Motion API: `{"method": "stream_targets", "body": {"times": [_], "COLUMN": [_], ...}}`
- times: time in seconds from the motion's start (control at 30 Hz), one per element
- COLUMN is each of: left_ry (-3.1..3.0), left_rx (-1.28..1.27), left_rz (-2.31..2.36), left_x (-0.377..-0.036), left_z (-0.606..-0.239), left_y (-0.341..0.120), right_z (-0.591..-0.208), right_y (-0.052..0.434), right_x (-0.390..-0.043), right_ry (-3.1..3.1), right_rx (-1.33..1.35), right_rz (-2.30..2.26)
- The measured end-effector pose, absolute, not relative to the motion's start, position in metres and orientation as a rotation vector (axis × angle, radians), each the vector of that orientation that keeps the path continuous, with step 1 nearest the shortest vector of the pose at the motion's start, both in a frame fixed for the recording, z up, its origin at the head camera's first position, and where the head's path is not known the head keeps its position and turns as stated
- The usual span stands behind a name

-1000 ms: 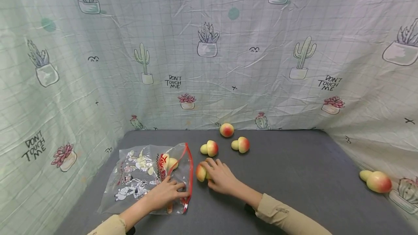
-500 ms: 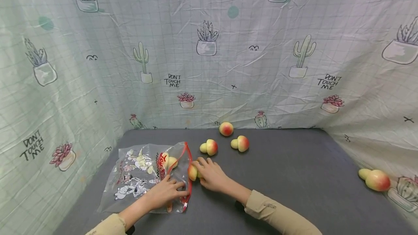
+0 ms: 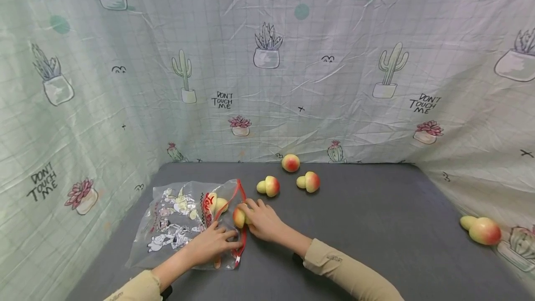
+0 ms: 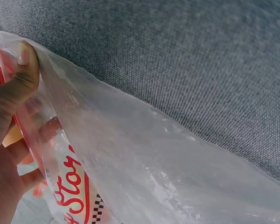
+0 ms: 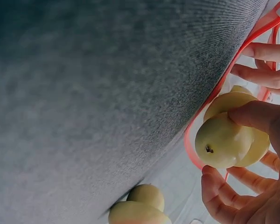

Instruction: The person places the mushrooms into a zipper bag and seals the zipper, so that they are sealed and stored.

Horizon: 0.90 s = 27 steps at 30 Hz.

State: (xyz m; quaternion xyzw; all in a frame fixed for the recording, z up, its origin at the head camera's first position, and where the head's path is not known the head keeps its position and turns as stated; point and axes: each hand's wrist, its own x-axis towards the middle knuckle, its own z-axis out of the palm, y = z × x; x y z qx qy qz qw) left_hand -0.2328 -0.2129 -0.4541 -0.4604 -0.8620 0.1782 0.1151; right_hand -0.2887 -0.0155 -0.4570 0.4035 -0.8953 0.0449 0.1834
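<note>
A clear zip bag [image 3: 142,240] with a red zip edge and cartoon print lies at the left of the table. My left hand [image 3: 211,244] holds its mouth apart, thumb [image 4: 24,63] on the film and fingers behind it. In my right hand [image 3: 263,221] I grip a yellow-and-red mushroom-shaped piece [image 5: 224,140] between thumb and fingers. That piece is at the bag's red-edged mouth, overlapping the opening in the head view. Another such piece [image 3: 219,204] shows through the film inside the bag, near the opening.
Behind the right hand lie two more mushroom-shaped pieces, the nearer [image 3: 268,186] and one to its right [image 3: 308,182]. A rounder-looking piece [image 3: 290,163] lies by the back curtain [image 3: 292,124]. Another piece [image 3: 480,230] lies at the far right edge of the grey table [image 3: 376,236].
My right hand has moved left with the mushroom-shaped piece, from beside the bag to its mouth. The left hand keeps its place on the bag.
</note>
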Motion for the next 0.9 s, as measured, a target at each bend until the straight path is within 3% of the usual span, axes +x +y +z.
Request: {"method": "stream_targets", "body": {"times": [0.9], "left_ry": [-2.530], "left_rx": [-1.361], "left_rz": [0.488], "left_x": [-0.233], "left_z": [-0.453], "left_y": [-0.212], "right_z": [-0.453], "right_y": [-0.028], "right_x": [-0.304], "right_ry": [-2.542], "right_rx": [1.186], "right_rz": [0.059]}}
